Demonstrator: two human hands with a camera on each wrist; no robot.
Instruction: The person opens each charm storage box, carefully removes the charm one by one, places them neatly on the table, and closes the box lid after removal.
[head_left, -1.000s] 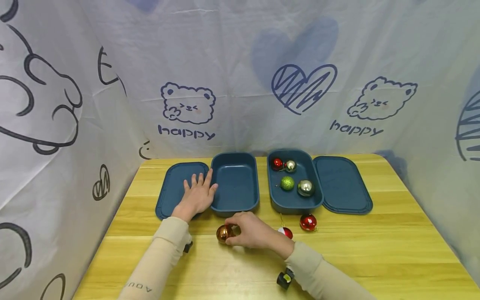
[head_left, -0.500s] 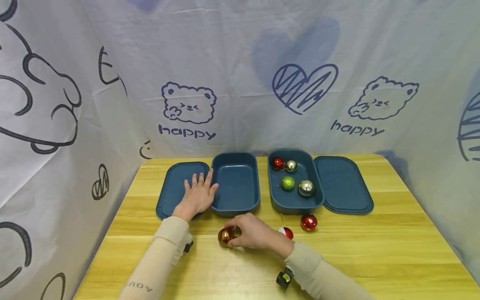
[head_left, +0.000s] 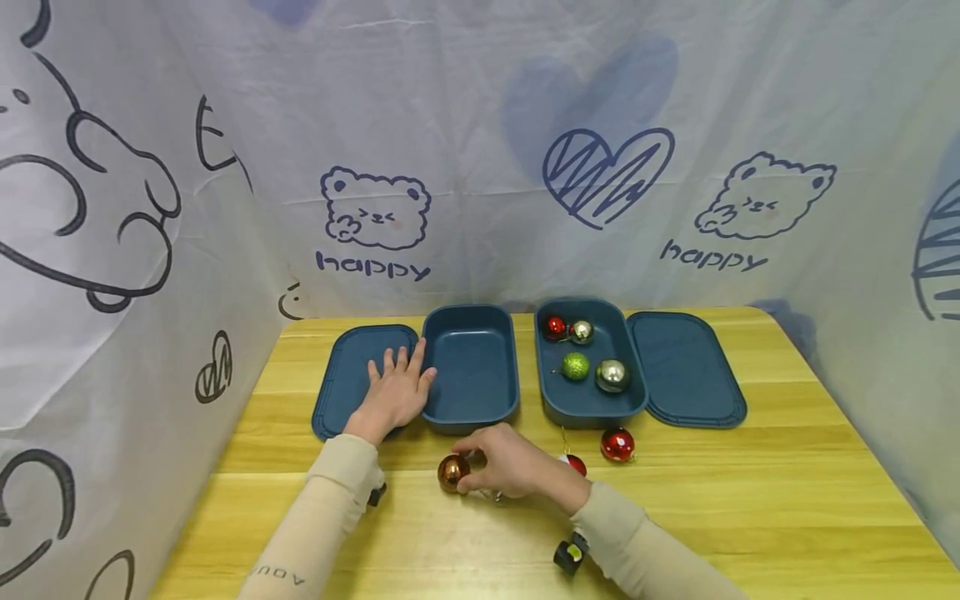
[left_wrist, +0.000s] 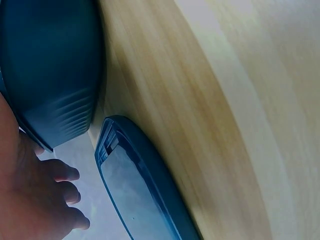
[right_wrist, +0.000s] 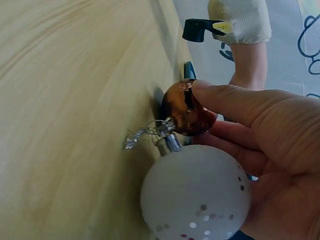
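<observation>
Beside 1 box (head_left: 470,379), left fingers (head_left: 402,359) spread wide; right fingers (right_wrist: 225,100) pinch 1 copper ball (right_wrist: 176,105).

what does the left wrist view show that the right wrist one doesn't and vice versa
Only the left wrist view: the fingers of the left hand and the ribbed side of a blue box. Only the right wrist view: the right hand pinching a copper ball, a white speckled ball, and the cream left sleeve. Both: the wooden table.

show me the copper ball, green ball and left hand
Copper ball (head_left: 452,473), head view: middle of its shiny surface.
Green ball (head_left: 575,367), head view: middle of its glittery surface.
Left hand (head_left: 395,393), head view: back of the hand.
</observation>
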